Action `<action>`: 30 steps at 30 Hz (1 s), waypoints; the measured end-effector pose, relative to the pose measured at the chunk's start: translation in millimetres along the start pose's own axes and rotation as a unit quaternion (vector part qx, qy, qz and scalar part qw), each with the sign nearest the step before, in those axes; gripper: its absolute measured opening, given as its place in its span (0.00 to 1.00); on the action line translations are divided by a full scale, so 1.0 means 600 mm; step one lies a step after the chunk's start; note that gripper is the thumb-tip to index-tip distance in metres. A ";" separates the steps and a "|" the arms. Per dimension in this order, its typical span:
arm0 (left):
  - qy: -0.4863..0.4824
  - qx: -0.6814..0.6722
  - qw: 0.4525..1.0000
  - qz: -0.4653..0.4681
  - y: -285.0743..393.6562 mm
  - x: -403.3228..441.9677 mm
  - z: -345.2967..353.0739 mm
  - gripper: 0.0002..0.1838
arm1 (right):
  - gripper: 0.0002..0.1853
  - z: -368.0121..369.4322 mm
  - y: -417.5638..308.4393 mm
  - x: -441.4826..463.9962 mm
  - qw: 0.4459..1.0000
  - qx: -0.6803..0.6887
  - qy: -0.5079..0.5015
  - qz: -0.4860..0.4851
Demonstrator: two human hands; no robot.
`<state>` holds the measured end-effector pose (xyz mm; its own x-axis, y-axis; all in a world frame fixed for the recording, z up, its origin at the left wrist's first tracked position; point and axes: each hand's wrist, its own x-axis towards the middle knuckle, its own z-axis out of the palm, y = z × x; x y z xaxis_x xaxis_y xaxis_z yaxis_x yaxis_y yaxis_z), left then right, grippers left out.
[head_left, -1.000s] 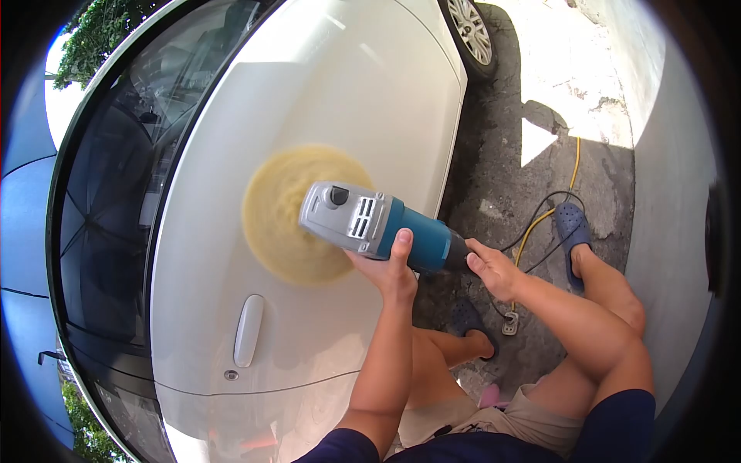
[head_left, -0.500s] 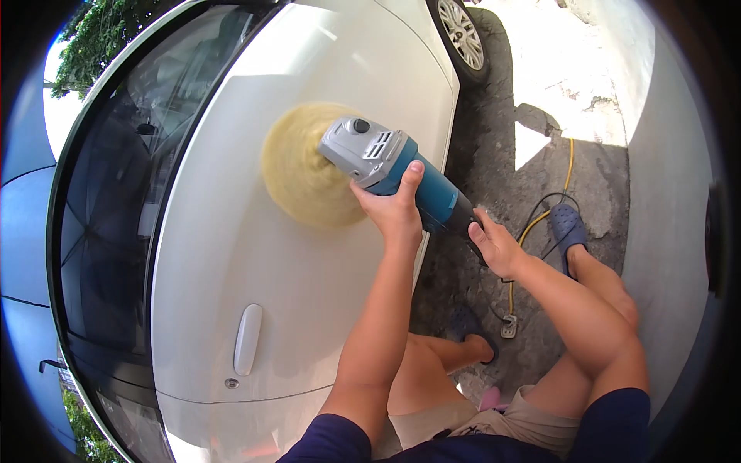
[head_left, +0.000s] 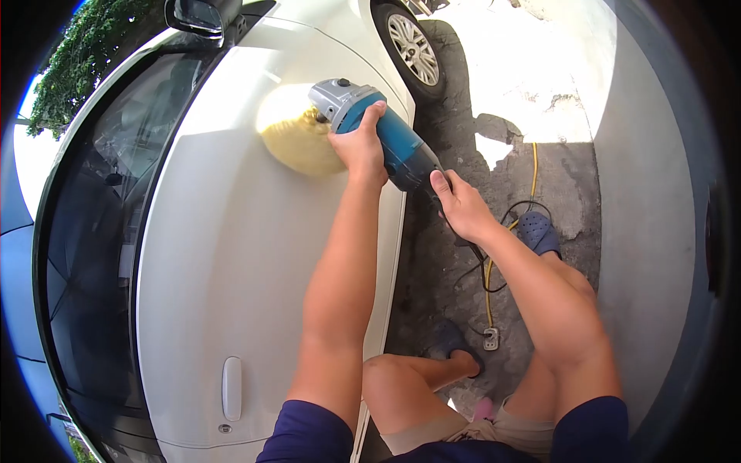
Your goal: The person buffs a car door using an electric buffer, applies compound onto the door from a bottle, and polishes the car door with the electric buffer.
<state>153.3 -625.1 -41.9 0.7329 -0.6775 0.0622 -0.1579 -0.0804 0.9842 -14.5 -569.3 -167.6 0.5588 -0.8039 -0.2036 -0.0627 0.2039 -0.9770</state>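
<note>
A teal and grey power polisher (head_left: 397, 139) is held between my two hands. Its round yellow pad (head_left: 297, 139) is blurred by spinning and lies against the white car door (head_left: 255, 255), towards the door's front end. My left hand (head_left: 361, 147) is closed around the body just behind the grey metal head, thumb on top. My right hand (head_left: 463, 207) is wrapped around the black rear handle, its fingers partly hidden. From the handle's end hangs a black cord (head_left: 486, 282).
A yellow extension cord (head_left: 535, 174) runs along the concrete floor to a socket block (head_left: 492, 338) near my feet. The front wheel (head_left: 413, 50) and side mirror (head_left: 194, 17) stand ahead. A pale wall (head_left: 648, 255) rises at right. The door handle (head_left: 231, 388) juts out nearer me.
The polisher and both hands have moved forward along the door, towards the wheel. My view has shifted too, bringing the side mirror into sight. The pad was blurred before as well.
</note>
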 end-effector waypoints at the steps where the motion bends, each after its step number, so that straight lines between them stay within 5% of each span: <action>1: -0.016 0.003 1.000 -0.008 -0.004 0.016 0.003 0.48 | 0.47 0.001 -0.001 0.008 1.000 0.000 0.005 0.006; 30: -0.019 0.052 0.997 -0.050 0.010 0.052 0.021 0.53 | 0.51 0.012 -0.019 0.031 1.000 0.002 0.018 0.013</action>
<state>166.8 -656.0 -36.1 0.7228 -0.6896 -0.0443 -0.1544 -0.2235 0.9624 2.5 -582.8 -159.5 0.5277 -0.8176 -0.2302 -0.0730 0.2264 -0.9713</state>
